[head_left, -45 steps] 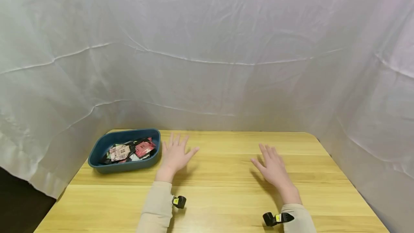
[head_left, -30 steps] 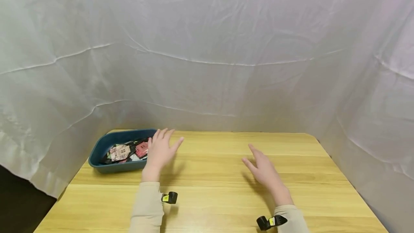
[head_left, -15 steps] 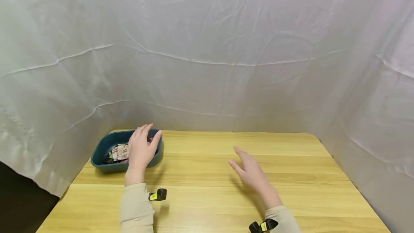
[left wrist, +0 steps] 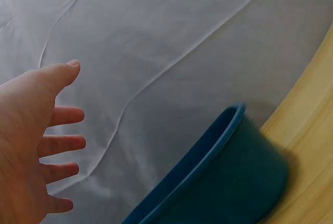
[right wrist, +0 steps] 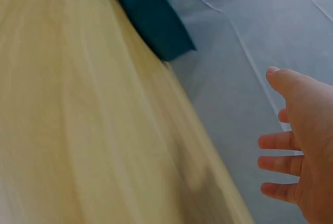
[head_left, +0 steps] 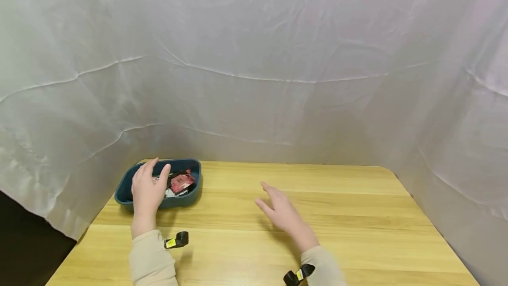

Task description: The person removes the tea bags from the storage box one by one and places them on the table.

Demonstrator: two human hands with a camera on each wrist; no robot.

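A dark teal plastic tub [head_left: 194,195] with rounded corners stands at the back left of the table. Inside it lie several small flat packets, among them a red one [head_left: 181,182]; others are black or whitish. My left hand [head_left: 147,191] is over the tub's left part, fingers spread, and hides some of the packets. In the left wrist view that hand [left wrist: 31,146] holds nothing, its fingers apart above the rim. My right hand [head_left: 282,210] hovers over the middle of the table with fingers extended; the right wrist view shows nothing in this hand [right wrist: 307,146].
The light wooden table [head_left: 337,215] has a rounded far corner at the right. Pale grey cloth [head_left: 254,109] hangs behind it and along both sides. Each sleeve carries a small black camera, one on the left wrist [head_left: 177,240] and one on the right [head_left: 299,274].
My left hand has moved left from beside the tub to over it, uncovering the red packet again. My right hand has also shifted left across the table. The tub stays in place.
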